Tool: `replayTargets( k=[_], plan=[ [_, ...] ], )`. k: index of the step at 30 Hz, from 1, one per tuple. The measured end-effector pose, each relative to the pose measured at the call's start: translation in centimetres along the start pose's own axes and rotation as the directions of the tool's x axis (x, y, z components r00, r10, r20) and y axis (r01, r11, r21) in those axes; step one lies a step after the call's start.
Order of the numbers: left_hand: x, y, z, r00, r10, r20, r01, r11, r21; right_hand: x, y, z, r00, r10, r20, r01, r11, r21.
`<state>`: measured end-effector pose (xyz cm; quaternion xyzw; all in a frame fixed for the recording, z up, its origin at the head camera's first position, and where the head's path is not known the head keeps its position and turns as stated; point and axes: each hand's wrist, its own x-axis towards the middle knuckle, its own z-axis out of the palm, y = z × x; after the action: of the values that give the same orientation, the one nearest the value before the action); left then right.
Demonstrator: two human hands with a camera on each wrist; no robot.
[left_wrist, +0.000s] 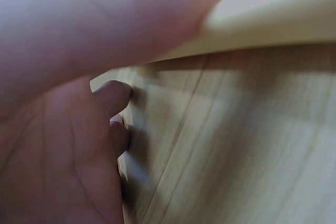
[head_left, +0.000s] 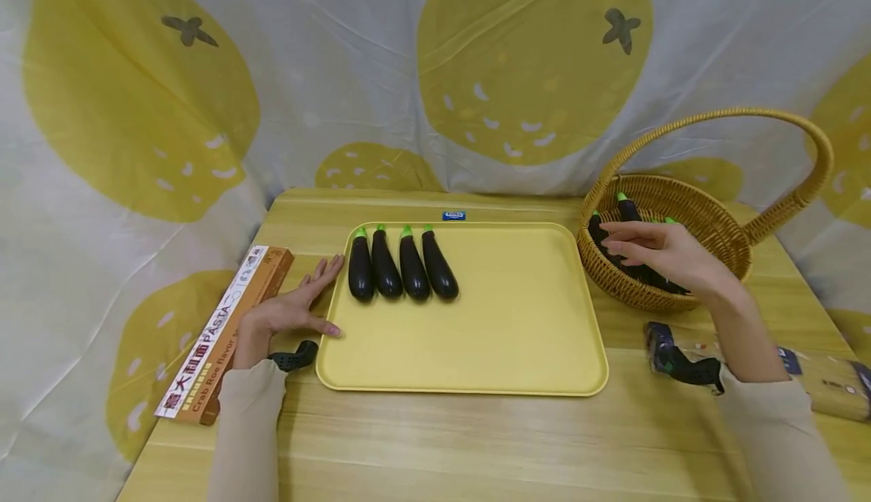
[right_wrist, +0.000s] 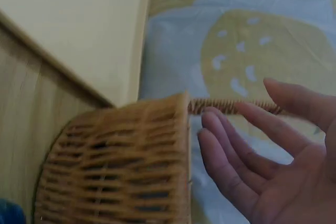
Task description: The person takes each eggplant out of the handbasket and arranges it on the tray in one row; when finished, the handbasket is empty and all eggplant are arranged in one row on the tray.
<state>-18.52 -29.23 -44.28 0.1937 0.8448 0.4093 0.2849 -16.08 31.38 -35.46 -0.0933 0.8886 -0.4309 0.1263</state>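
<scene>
Beige sleeves [head_left: 248,438] nearest cam. L hand [head_left: 289,311], fingers spread, at L edge of tray [head_left: 503,336] w/ thumb over rim, prob. steadying it. R hand [head_left: 670,252] relaxed, nothing visibly gripped, above basket [head_left: 717,233] nr back-R corner of worktop [head_left: 476,441]. 4 eggplants [head_left: 413,271] side by side in tray's back-L corner, stems to back edge, prob. for tidy spacing; more in basket.

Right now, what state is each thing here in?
Tray: flat, part-filled
Tray eggplants: four, lying in a row
Basket: upright, handle up, more eggplants inside
Left hand: spread, thumb at tray edge
Right hand: empty, fingers loosely bent
Pasta box: lying flat
Blue packet: lying flat
Clear packet: lying, partly hidden
</scene>
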Motion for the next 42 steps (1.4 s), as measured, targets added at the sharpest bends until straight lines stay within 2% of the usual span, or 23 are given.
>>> replayTargets(
  k=[3, 7, 9, 12, 17, 22, 30, 35, 42],
  plan=[
    [-0.1, 0.0, 0.0, 1.000, -0.014, -0.005, 0.014, 1.000, -0.005, 0.2, 2.2, -1.2, 0.995, 0.071, -0.074, -0.070, 0.997, 0.014],
    [-0.2, 0.0, 0.0, 1.000, -0.014, -0.008, 0.014, 1.000, -0.005, 0.4, 4.3, -1.7, 0.972, 0.171, -0.162, -0.174, 0.985, -0.003],
    [-0.2, 0.0, 0.0, 1.000, -0.015, -0.009, 0.015, 1.000, -0.001, 0.5, 5.1, -1.8, 0.965, 0.205, -0.165, -0.208, 0.978, 0.003],
    [-0.1, 0.0, 0.0, 1.000, -0.013, -0.009, 0.013, 1.000, 0.000, 0.9, 5.7, -1.8, 0.966, 0.225, -0.124, -0.229, 0.973, -0.013],
    [0.1, -0.1, 0.0, 1.000, 0.002, -0.010, -0.002, 1.000, 0.003, 2.1, 5.6, -1.8, 0.973, 0.224, -0.046, -0.228, 0.970, -0.087],
    [0.2, 0.0, 0.1, 1.000, -0.001, -0.005, 0.001, 1.000, 0.001, 2.9, 5.4, -1.7, 0.972, 0.235, -0.027, -0.237, 0.959, -0.154],
    [0.2, 0.1, 0.2, 1.000, -0.003, -0.006, 0.003, 1.000, 0.001, 3.5, 5.6, -1.1, 0.965, 0.254, -0.071, -0.264, 0.933, -0.244],
    [0.0, 0.1, 0.1, 1.000, -0.014, -0.013, 0.014, 1.000, 0.000, 3.8, 5.6, -0.5, 0.971, 0.221, -0.089, -0.238, 0.927, -0.292],
    [0.0, 0.0, 0.1, 1.000, 0.000, -0.013, 0.000, 1.000, -0.016, 3.8, 5.6, 0.2, 0.985, 0.122, -0.126, -0.162, 0.910, -0.383]
  ],
)
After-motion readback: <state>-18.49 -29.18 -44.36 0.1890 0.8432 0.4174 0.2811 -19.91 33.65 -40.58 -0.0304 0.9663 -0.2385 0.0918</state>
